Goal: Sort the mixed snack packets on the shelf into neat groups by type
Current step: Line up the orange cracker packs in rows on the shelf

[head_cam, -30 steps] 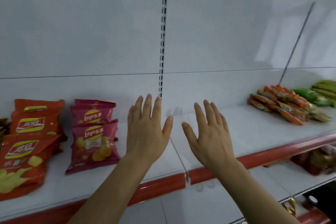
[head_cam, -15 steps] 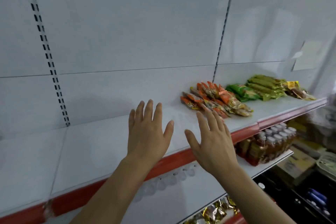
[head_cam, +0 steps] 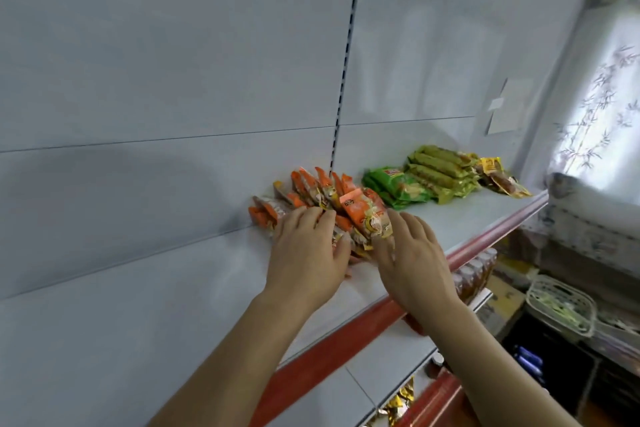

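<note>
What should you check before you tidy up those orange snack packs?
1. Both hands at the orange packets: ok; left hand rests on them, right hand touches their near end.
2. Firm grip on a packet: cannot tell; fingers look fairly straight.
3. Orange pile neat: not ok; packets fan out at angles.
4. Green packets apart from the orange: ok, a small gap shows.
5. Bare shelf to the left for spreading out: ok.

Orange packets (head_cam: pixel 322 198), green packets (head_cam: pixel 398 185), olive packets (head_cam: pixel 440 170), red-edged white shelf (head_cam: pixel 485 215).
</note>
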Demonstrator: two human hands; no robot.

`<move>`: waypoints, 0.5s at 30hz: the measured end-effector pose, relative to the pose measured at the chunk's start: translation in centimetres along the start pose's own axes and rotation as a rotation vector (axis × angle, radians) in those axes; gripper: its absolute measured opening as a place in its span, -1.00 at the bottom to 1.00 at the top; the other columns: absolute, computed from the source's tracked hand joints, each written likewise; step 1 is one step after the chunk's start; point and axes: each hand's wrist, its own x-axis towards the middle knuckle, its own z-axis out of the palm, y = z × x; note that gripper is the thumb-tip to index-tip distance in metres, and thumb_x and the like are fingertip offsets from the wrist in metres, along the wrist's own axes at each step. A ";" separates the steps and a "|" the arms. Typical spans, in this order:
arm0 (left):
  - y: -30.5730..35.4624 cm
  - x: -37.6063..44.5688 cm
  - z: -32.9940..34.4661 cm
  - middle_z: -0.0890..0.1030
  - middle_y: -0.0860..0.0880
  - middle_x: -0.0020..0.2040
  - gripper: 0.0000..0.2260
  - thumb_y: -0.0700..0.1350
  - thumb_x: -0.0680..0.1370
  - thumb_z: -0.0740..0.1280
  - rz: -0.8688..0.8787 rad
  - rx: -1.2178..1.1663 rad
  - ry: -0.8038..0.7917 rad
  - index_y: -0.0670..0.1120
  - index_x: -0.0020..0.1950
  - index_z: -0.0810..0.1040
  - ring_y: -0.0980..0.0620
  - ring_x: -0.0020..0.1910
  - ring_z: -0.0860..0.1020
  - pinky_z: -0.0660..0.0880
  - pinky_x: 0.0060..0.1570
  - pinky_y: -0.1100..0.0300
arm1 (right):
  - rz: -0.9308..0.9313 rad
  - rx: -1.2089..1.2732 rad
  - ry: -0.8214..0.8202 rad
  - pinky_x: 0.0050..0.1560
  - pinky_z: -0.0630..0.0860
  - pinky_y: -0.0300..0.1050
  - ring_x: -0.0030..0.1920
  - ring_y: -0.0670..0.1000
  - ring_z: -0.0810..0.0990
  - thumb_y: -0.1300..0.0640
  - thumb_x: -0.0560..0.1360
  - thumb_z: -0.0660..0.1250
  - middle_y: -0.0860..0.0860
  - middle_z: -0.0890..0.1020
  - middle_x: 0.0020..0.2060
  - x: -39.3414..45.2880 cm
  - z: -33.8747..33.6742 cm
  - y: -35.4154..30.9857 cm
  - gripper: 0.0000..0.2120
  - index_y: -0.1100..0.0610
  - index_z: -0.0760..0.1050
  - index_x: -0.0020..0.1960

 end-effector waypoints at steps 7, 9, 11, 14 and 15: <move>1.2 4.7 3.2 0.62 0.05 0.08 -0.70 0.10 0.70 0.14 -0.060 0.066 -0.079 -0.01 0.22 0.58 -0.01 0.15 0.50 0.40 0.13 0.13 | -0.004 0.148 -0.070 0.46 0.26 0.04 0.48 0.12 0.29 -0.10 0.63 0.17 0.07 0.41 0.46 6.3 2.8 3.4 -0.46 0.07 0.23 0.55; 1.6 5.7 4.0 0.59 0.07 -0.05 -0.72 0.11 0.70 0.15 -0.102 0.106 -0.065 -0.01 0.07 0.58 0.01 0.03 0.49 0.40 0.00 0.13 | -0.037 0.163 -0.142 0.43 0.33 0.08 0.46 0.12 0.33 -0.23 0.59 0.16 0.04 0.46 0.42 8.1 3.6 4.4 -0.38 0.03 0.22 0.56; 2.1 6.5 4.6 0.58 0.06 -0.09 -0.70 0.13 0.69 0.15 -0.139 0.125 -0.042 -0.01 0.02 0.58 0.01 -0.02 0.48 0.42 -0.02 0.11 | -0.070 0.212 -0.191 0.33 0.43 0.07 0.40 0.12 0.39 -0.30 0.55 0.20 0.01 0.53 0.34 9.6 4.2 5.3 -0.34 0.01 0.26 0.53; 2.7 7.4 5.2 0.55 0.06 -0.16 -0.65 0.17 0.68 0.15 -0.201 0.160 -0.044 -0.02 -0.06 0.58 0.01 -0.09 0.48 0.45 -0.09 0.08 | -0.141 0.358 -0.137 0.11 0.51 -0.01 0.23 0.10 0.53 -0.18 0.53 0.33 -0.04 0.63 0.14 10.5 4.2 6.5 -0.49 -0.01 0.42 0.41; 3.0 7.6 5.3 0.55 0.06 -0.18 -0.62 0.19 0.68 0.14 -0.228 0.165 -0.040 -0.02 -0.09 0.58 0.00 -0.11 0.49 0.47 -0.11 0.05 | -0.152 0.424 -0.100 0.02 0.51 -0.05 0.16 0.09 0.58 -0.10 0.54 0.35 -0.03 0.66 0.07 10.7 4.1 6.9 -0.57 0.00 0.47 0.37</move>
